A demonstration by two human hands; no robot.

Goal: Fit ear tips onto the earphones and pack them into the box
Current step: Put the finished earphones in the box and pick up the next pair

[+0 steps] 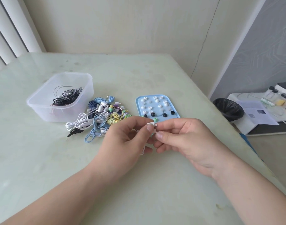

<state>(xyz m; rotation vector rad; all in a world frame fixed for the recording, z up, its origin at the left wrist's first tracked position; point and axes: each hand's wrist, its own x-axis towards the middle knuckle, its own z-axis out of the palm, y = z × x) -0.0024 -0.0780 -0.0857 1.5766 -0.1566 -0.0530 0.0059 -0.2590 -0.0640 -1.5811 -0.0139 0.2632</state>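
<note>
The left hand (130, 135) was held up over the pale green shiny table (41, 159). Its thumb and first finger pinched a small white plastic earphone bud (151, 124). The right hand (184, 140) was right next to it, fingers touching the bud's end. That hand's thumb and fingers were pressed together on something tiny and white. It looked like an ear tip going on, but it was too small to tell for sure.

Behind the hands lay a flat light blue tray (137, 103) with little white rubber ear tips (155, 101) and some black ones (165, 114). Beside it was a messy pile of colourful corded earphones (100, 119). Further left stood the clear plastic box (41, 109), with some black and white earphones (65, 96) already inside.

What could go wrong? The tip was tiny and soft, so a push from one side could make it sit crooked or pop off. It might bounce away across the smooth table or fall to the floor. A loose tip could also come off later in the box. The white cord hung under the left hand, so a quick move toward the box could snag the pile.
</note>
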